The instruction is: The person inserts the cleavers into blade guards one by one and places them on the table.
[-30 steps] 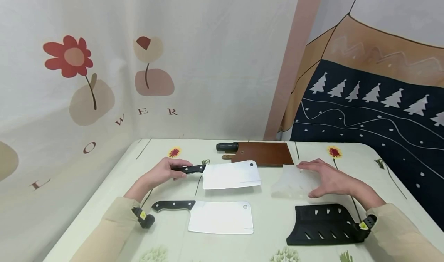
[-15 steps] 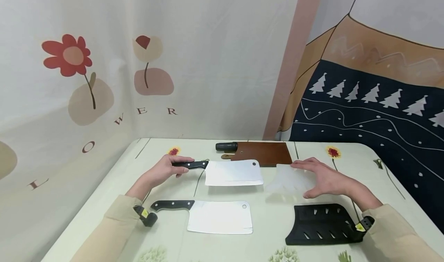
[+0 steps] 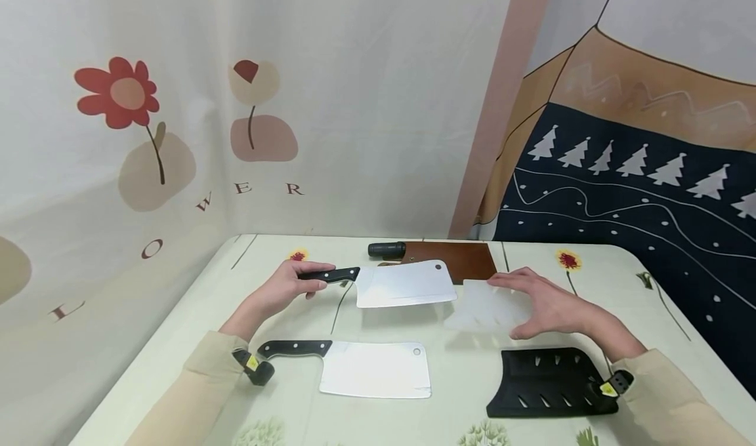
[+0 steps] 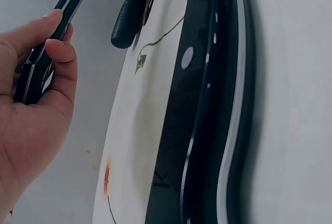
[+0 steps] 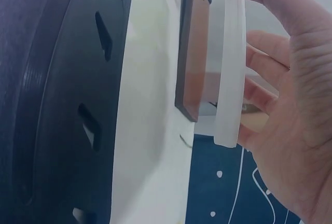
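Note:
My left hand (image 3: pixel 282 296) grips the black riveted handle of a cleaver (image 3: pixel 407 284), its broad blade raised over the table and pointing right. In the left wrist view, thumb and curled fingers wrap that handle (image 4: pixel 36 73). My right hand (image 3: pixel 552 307) holds a translucent white blade guard (image 3: pixel 485 307) between thumb and fingers, also off the table. The guard's left edge lies close to the blade's end, a small gap between them. In the right wrist view the guard (image 5: pixel 231 79) appears edge-on. A second cleaver (image 3: pixel 375 369) lies flat in front of my left hand.
Near my right wrist lies a black slotted blade guard (image 3: pixel 549 384). A brown leather-like sheath (image 3: pixel 472 257) with a dark handle (image 3: pixel 386 250) projecting left lies at the back. The cream table (image 3: pixel 461 367) meets a patterned curtain (image 3: pixel 366 138) behind.
My left hand has carried the cleaver right and slightly up, its blade end now tilting upward. My right hand has brought the white guard left, narrowing the gap between them.

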Action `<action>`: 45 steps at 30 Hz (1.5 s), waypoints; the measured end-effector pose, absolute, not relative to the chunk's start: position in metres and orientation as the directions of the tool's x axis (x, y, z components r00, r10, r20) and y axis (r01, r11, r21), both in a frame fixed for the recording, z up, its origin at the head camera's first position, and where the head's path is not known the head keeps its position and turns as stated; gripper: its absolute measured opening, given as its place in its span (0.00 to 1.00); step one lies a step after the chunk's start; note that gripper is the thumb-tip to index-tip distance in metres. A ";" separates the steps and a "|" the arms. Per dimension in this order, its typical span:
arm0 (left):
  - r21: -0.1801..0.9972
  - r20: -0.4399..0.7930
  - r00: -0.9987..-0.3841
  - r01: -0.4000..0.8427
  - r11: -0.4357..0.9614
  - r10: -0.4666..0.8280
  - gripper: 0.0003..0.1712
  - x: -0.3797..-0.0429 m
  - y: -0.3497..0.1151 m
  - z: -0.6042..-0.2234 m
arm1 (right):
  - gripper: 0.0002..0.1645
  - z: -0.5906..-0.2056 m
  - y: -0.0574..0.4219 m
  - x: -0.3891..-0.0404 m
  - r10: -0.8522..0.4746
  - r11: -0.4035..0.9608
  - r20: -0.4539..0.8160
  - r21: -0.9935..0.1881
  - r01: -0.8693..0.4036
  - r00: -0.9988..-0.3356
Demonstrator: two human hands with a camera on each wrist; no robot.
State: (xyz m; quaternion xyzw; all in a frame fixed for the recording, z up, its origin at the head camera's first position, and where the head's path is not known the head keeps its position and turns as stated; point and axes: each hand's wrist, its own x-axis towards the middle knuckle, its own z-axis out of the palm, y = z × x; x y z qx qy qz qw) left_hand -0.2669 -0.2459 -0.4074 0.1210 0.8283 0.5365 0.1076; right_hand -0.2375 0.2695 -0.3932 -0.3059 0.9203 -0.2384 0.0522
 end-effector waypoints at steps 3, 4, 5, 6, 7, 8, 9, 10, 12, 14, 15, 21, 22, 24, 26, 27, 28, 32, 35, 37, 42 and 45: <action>0.917 -0.043 -0.949 0.086 0.390 0.311 0.24 -0.269 -0.244 -0.409 | 0.51 -0.394 0.268 -0.238 -0.594 0.694 0.054 -0.470 -0.545 -0.802; 0.916 -0.041 -0.950 0.088 0.390 0.311 0.25 -0.269 -0.244 -0.409 | 0.51 -0.394 0.267 -0.238 -0.594 0.694 0.055 -0.470 -0.545 -0.803; 0.917 -0.040 -0.950 0.089 0.389 0.311 0.25 -0.269 -0.243 -0.410 | 0.51 -0.395 0.267 -0.237 -0.596 0.692 0.056 -0.470 -0.547 -0.801; 0.917 -0.038 -0.949 0.091 0.387 0.312 0.25 -0.270 -0.243 -0.410 | 0.51 -0.395 0.266 -0.237 -0.598 0.690 0.057 -0.471 -0.550 -0.799; 0.918 -0.036 -0.949 0.092 0.386 0.312 0.25 -0.271 -0.243 -0.411 | 0.51 -0.395 0.265 -0.237 -0.599 0.689 0.056 -0.473 -0.550 -0.799; 0.917 -0.033 -0.949 0.095 0.386 0.312 0.25 -0.271 -0.242 -0.411 | 0.51 -0.396 0.264 -0.237 -0.600 0.688 0.054 -0.474 -0.549 -0.798; 0.917 -0.031 -0.949 0.097 0.386 0.313 0.25 -0.272 -0.242 -0.412 | 0.51 -0.396 0.263 -0.236 -0.600 0.688 0.051 -0.476 -0.547 -0.799; 0.918 -0.029 -0.949 0.099 0.385 0.313 0.25 -0.272 -0.242 -0.412 | 0.51 -0.396 0.263 -0.236 -0.599 0.689 0.046 -0.478 -0.545 -0.799; 0.919 -0.029 -0.950 0.096 0.381 0.310 0.25 -0.273 -0.242 -0.413 | 0.51 -0.396 0.261 -0.236 -0.602 0.688 0.041 -0.481 -0.543 -0.798; 0.918 -0.029 -0.952 0.095 0.384 0.305 0.25 -0.273 -0.241 -0.413 | 0.51 -0.396 0.260 -0.235 -0.599 0.689 0.041 -0.483 -0.540 -0.800; 0.918 -0.029 -0.952 0.096 0.385 0.306 0.25 -0.274 -0.241 -0.414 | 0.51 -0.396 0.260 -0.235 -0.597 0.690 0.044 -0.481 -0.540 -0.801; 0.917 -0.041 -0.955 0.081 0.391 0.293 0.24 -0.274 -0.238 -0.414 | 0.51 -0.395 0.261 -0.236 -0.593 0.683 0.089 -0.472 -0.558 -0.800; 0.918 -0.041 -0.957 0.078 0.390 0.289 0.24 -0.274 -0.238 -0.414 | 0.51 -0.395 0.261 -0.236 -0.590 0.683 0.094 -0.471 -0.558 -0.802; 0.916 -0.034 -0.956 0.087 0.392 0.292 0.24 -0.273 -0.237 -0.413 | 0.51 -0.395 0.261 -0.236 -0.580 0.691 0.101 -0.466 -0.553 -0.809; 0.916 -0.027 -0.955 0.095 0.390 0.295 0.24 -0.272 -0.236 -0.413 | 0.52 -0.394 0.261 -0.236 -0.570 0.697 0.104 -0.463 -0.547 -0.815; 0.916 -0.024 -0.955 0.098 0.388 0.297 0.24 -0.272 -0.235 -0.413 | 0.52 -0.394 0.261 -0.236 -0.565 0.702 0.100 -0.463 -0.541 -0.819; 0.917 -0.024 -0.954 0.097 0.386 0.298 0.24 -0.272 -0.235 -0.413 | 0.53 -0.394 0.261 -0.237 -0.562 0.707 0.096 -0.460 -0.537 -0.822; 0.920 -0.022 -0.954 0.098 0.379 0.299 0.24 -0.271 -0.236 -0.412 | 0.53 -0.392 0.262 -0.237 -0.555 0.710 0.101 -0.459 -0.534 -0.825; 0.925 -0.007 -0.952 0.111 0.364 0.308 0.25 -0.271 -0.236 -0.411 | 0.53 -0.390 0.264 -0.236 -0.552 0.708 0.117 -0.456 -0.539 -0.825; 0.927 0.004 -0.946 0.125 0.354 0.323 0.25 -0.272 -0.236 -0.410 | 0.53 -0.389 0.264 -0.236 -0.551 0.709 0.121 -0.453 -0.540 -0.825; 0.924 0.007 -0.937 0.140 0.356 0.350 0.24 -0.273 -0.237 -0.407 | 0.54 -0.389 0.263 -0.234 -0.553 0.721 0.107 -0.435 -0.539 -0.826; 0.922 0.003 -0.933 0.142 0.360 0.360 0.24 -0.272 -0.238 -0.405 | 0.54 -0.388 0.263 -0.233 -0.550 0.726 0.110 -0.426 -0.540 -0.828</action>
